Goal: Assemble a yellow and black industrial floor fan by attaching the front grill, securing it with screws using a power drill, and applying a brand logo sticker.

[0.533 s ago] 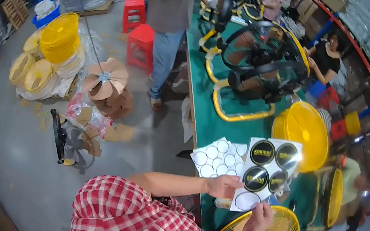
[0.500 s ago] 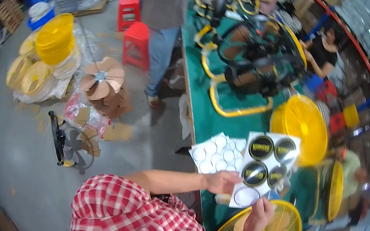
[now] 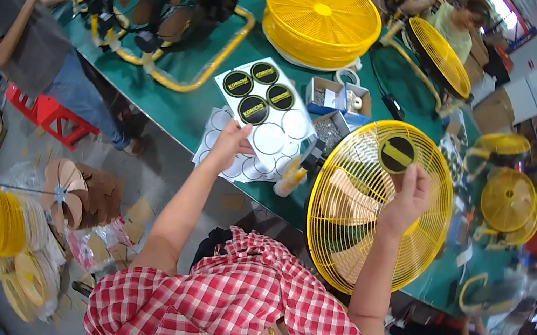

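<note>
A sheet of round black stickers [image 3: 281, 96] is pinched at its lower left edge by my left hand [image 3: 232, 146]. Several black discs remain on its upper part; below them show blank white circles. Under it lie more white sheets with circle outlines [image 3: 206, 148], on the bench. My right hand [image 3: 404, 203] is closed on one round black sticker [image 3: 396, 153] with yellow print, gripping its lower edge between thumb and fingers. That sticker is in front of the yellow fan guard [image 3: 337, 264]; whether it touches the wires I cannot tell. Brown fan blades show behind the guard.
A stack of yellow fan guards [image 3: 323, 10] stands at the back of the green bench [image 3: 184, 121]. Small boxes of hardware [image 3: 331, 130] sit beside the fan. Black fans on yellow frames fill the far left, near a co-worker in grey [image 3: 28, 31]. Another co-worker [image 3: 449, 20] works at the far right.
My view has swung right. My right hand has moved away from the sheet and now holds a round sticker before the fan guard. My left hand still holds the sheet, lower over the bench.
</note>
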### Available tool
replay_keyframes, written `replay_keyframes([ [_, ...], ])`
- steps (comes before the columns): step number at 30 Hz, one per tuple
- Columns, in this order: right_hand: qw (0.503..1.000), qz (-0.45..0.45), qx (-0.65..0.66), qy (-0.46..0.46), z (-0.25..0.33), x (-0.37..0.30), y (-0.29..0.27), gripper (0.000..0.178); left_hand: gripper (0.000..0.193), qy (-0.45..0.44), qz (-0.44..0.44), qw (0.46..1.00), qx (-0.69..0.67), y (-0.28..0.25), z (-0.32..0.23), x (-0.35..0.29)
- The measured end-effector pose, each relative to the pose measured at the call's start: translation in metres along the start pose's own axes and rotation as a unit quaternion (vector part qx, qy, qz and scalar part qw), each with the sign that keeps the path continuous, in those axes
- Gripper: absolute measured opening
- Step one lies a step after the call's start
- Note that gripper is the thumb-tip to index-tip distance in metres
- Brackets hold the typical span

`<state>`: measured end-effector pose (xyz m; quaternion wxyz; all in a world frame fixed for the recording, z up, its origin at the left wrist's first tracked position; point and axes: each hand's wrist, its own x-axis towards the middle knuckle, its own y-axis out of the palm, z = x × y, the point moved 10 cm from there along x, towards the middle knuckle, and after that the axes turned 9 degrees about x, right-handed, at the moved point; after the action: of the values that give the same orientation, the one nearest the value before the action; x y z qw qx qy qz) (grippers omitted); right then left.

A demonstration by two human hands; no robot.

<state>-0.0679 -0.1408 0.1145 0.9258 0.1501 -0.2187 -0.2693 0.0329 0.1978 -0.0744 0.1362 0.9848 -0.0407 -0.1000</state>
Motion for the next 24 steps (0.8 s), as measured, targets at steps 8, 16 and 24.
replay_keyframes([
  [8,0.985,-0.058,0.070,0.148,-0.008,-0.033,-0.049,0.014,0.047,0.170,-0.251,0.664,0.683,-0.102,0.086,0.051],
  [16,0.844,0.076,-0.408,-0.339,0.087,-0.086,-0.023,0.010,0.007,0.074,0.206,0.971,0.099,0.179,-0.039,-0.086],
  [24,0.762,0.222,-0.456,-0.402,0.091,-0.126,-0.035,0.026,0.017,0.001,0.304,0.952,-0.047,0.294,-0.023,-0.152],
])
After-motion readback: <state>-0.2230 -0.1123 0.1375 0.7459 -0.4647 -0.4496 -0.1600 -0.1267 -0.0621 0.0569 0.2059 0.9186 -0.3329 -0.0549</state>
